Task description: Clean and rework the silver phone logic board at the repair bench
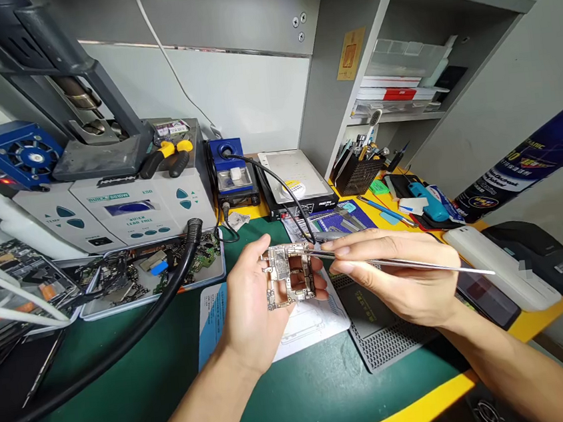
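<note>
- The fingers (pixel 380 247) of my right hand (pixel 414 284) are pinching a pair of metal tweezers (pixel 469 270) between thumb and forefinger, with the tips pointing left.
- The tips are hovering at or touching the upper right edge of the board frame; I cannot tell whether they are gripping anything.
- My left hand (pixel 253 301) is cradling that board frame (pixel 281 265), thumb along its left side, other fingertips showing behind its right side, its populated face towards me.
- As I judge it, I am working at a spot on the board's upper edge; the fine move there is calling for a steady left hand and light tweezer pressure, clear of the small parts.
- Below the board, a blue and white printed sheet (pixel 212 319) is lying on the green desk (pixel 180 396), and a dark perforated plate (pixel 387 354) is resting beneath my right hand.
- Farther left, a black hose (pixel 169 295) is curving in front of a tray (pixel 213 280) of circuit boards.
- Behind that tray, a hot-air station (pixel 161 213) is standing; to its right is sitting a blue soldering unit (pixel 228 153).
</note>
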The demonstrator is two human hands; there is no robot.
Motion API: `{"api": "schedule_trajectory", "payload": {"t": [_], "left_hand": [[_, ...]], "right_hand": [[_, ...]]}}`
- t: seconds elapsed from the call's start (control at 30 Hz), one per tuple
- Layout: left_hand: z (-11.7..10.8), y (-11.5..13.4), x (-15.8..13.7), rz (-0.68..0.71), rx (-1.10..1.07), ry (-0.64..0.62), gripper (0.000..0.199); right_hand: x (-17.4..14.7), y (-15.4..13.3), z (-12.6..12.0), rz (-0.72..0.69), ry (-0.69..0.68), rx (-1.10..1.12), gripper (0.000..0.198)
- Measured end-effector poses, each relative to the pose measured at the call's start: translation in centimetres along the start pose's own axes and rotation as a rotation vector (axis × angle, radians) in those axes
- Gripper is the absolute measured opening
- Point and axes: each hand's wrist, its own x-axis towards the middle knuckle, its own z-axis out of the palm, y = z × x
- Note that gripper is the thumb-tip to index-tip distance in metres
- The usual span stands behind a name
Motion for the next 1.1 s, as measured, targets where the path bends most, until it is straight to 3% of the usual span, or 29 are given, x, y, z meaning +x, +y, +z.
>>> {"api": "schedule_trajectory", "payload": {"t": [0.1, 0.23, 0.43, 0.57, 0.77, 0.9, 1.1], "left_hand": [[0.2, 1.1, -0.2, 0.058, 0.026, 0.050, 0.044], [0.5, 3.3, -0.8, 0.276, 0.052, 0.223, 0.038], [-0.5, 5.3, -1.1, 0.411, 0.034, 0.301, 0.033], [-1.2, 5.3, -0.8, 0.445, 0.041, 0.305, 0.035], [-1.5, 5.3, -0.5, 0.413, 0.065, 0.295, 0.037], [-1.9, 5.9, -0.5, 0.476, 0.051, 0.294, 0.037], [-1.9, 6.1, -0.5, 0.455, 0.058, 0.313, 0.035]], "right_hand": [[-0.1, 0.0, -0.1, 0.047, 0.079, 0.010, 0.025], [-0.3, 0.1, -0.2, 0.110, 0.149, 0.039, 0.025], [-0.3, 0.7, -0.1, 0.288, 0.044, 0.116, 0.014], [-0.8, 1.3, 1.1, 0.475, -0.024, 0.192, 0.007], [-1.5, 1.7, 3.0, 0.476, -0.127, 0.189, 0.017], [-1.2, 1.9, 2.8, 0.491, -0.100, 0.202, 0.013], [-0.8, 2.1, 2.2, 0.551, -0.081, 0.198, 0.014]]}}
